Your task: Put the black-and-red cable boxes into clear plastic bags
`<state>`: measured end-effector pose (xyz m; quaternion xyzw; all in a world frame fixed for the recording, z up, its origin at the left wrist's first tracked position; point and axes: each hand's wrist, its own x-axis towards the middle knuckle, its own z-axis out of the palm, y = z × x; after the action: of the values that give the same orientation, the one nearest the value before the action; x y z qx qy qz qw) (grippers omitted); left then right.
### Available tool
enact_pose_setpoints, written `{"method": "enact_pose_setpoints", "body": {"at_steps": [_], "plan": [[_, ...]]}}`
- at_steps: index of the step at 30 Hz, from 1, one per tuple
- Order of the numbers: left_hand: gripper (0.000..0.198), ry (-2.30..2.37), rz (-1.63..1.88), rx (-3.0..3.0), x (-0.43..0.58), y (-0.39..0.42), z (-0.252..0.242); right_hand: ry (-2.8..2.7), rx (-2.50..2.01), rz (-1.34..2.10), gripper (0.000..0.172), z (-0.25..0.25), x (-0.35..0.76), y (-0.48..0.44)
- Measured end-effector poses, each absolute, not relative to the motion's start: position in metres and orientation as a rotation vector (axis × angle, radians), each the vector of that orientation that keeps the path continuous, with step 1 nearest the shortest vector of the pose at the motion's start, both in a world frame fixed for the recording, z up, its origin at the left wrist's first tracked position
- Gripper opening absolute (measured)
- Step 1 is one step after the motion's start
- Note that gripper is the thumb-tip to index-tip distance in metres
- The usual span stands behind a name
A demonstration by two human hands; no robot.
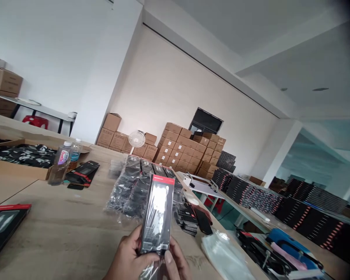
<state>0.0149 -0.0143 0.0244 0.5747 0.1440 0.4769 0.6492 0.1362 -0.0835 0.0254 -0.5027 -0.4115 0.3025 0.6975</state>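
A slim black retail box (157,214) with a red top edge and a glossy window stands upright in front of me. My left hand (128,256) is wrapped round its lower left side. My right hand (176,262) pinches its bottom right corner with thumb and fingers. Crinkled clear plastic (151,270) shows below the box between my hands. Behind the box lie several clear bags of black items (131,186) on the wooden table (76,229).
Another black and red box (4,225) lies at the left edge. Two bottles (61,161) stand by an open carton (20,163). Stacked black packages (189,217), clear bags (224,256) and blue items (288,245) lie right. Cardboard boxes (186,149) and a fan (136,139) stand at the wall.
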Motion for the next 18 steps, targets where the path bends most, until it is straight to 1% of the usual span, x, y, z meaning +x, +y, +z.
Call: {"method": "enact_pose_setpoints", "body": {"at_steps": [4,6,8,10,14,18], "plan": [[0.043,0.284,1.146,1.215,0.011,-0.007,0.027,-0.946,-1.071,0.755,0.045,0.050,0.126,-0.067],[0.054,0.186,1.198,1.172,0.008,-0.002,0.024,-0.937,-1.064,0.840,0.041,0.062,0.119,-0.059],[0.072,0.124,1.262,1.125,0.008,0.003,0.016,-0.901,-1.054,0.935,0.035,0.077,0.113,-0.049],[0.081,0.182,1.299,1.089,0.010,0.009,0.006,-0.830,-1.036,0.962,0.030,0.096,0.109,-0.033],[0.078,0.415,1.197,1.170,0.024,0.019,-0.016,-0.769,-1.101,0.847,0.029,0.141,0.109,0.022],[0.075,0.481,1.070,1.448,0.038,0.025,-0.030,-0.854,-1.216,0.798,0.027,0.175,0.110,0.089]]}}
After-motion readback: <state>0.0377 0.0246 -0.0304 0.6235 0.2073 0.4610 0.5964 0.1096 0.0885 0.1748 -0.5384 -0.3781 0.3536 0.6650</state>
